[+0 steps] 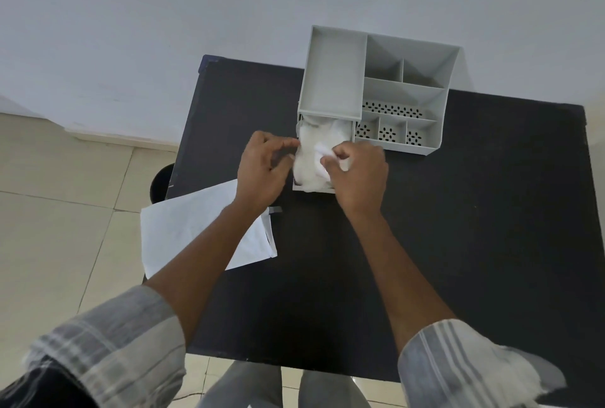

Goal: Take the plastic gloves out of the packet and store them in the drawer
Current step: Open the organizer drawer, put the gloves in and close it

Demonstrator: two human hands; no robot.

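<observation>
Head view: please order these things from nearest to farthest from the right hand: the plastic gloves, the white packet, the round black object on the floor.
1. Plastic gloves: under the right hand, in the open drawer.
2. White packet: left, on the table's near-left edge.
3. Round black object: farthest left, on the floor.

Soft, even daylight is filling the room, leaving the pale wall (131, 14) flat and grey and casting only faint shadows, though I cannot tell where it is coming from. The black worktop (474, 211) is soaking up the light with no glare, while the white gloves (311, 158) are washing out so their folds are hard to read. The wide lens is bending the worktop's edges outward, and the striped sleeves (124, 348) at the bottom corners are smearing into blur.
</observation>
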